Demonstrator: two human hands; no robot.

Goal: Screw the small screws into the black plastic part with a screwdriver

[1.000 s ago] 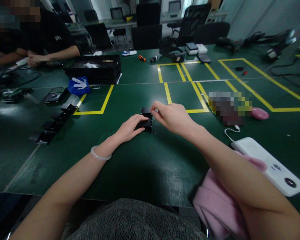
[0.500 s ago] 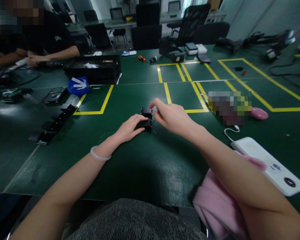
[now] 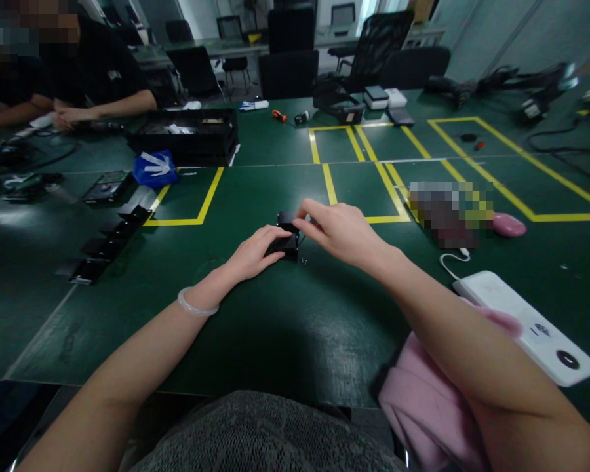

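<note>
A small black block-like part (image 3: 288,244) with a raised back section lies on the green table in front of me. My left hand (image 3: 256,252) is closed over its left side, fingers on top and thumb along the near edge. At its right side, my right hand (image 3: 341,231) has thumb and index finger pinched together over the part. Whatever sits in that pinch is too small to make out; a thin dark line shows just below the fingertips. Tiny screws (image 3: 303,261) lie on the table just right of the part.
Black brackets (image 3: 111,242) stand in a row at left, near a blue pouch (image 3: 155,168) and a black crate (image 3: 184,141). On the right are a white power bank (image 3: 526,328), a pink cloth (image 3: 423,393) and a pink oval object (image 3: 509,225). Co-workers sit at far left.
My right hand has dipped slightly, and its thumb and index finger have come closer together beside the part. The left hand and the black part stay in place.
</note>
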